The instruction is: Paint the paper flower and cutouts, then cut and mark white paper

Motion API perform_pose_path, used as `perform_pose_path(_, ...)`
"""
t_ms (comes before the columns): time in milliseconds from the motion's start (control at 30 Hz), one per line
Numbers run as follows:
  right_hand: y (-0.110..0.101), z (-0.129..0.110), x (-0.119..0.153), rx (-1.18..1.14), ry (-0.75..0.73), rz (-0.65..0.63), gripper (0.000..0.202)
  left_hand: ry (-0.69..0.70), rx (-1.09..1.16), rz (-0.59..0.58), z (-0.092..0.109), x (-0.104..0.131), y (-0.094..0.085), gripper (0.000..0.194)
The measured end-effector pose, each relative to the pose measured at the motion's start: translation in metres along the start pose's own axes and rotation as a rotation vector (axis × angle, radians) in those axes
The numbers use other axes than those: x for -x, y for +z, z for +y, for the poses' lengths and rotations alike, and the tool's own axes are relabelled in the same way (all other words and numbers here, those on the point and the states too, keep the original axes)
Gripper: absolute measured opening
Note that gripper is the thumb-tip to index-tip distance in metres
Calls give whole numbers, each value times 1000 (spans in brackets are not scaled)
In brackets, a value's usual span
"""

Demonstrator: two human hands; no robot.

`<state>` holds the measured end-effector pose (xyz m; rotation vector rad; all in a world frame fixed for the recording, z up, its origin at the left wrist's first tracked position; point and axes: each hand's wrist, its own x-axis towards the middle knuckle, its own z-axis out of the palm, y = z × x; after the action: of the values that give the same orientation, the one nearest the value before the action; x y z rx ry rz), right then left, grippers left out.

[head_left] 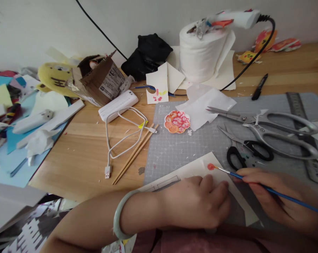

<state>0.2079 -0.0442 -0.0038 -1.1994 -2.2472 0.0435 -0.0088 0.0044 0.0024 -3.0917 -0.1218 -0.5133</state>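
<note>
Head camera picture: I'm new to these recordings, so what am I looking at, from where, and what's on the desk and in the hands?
There is no machine here. A camera worn on a person's head looks down at their own two hands. The left hand presses flat on a sheet of white paper lying on a grey cutting mat. The right hand holds a blue paintbrush with a red tip. Nearby lie two pairs of scissors, a paint palette, chopsticks, a paper roll and a white cable.

Your one view comes from your head — looking forward and down, close over your hands, across the desk [82,147] to the wall [43,24].
</note>
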Motion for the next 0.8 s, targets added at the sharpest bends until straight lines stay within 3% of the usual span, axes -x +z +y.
perform_pose_path(533, 0, 0, 1, 7, -8, 3, 15, 6, 7, -45, 1, 2, 1, 20)
perform_pose_path(800, 5, 0, 13, -77, 75, -24, 19, 5, 11, -32, 0, 1, 0, 21)
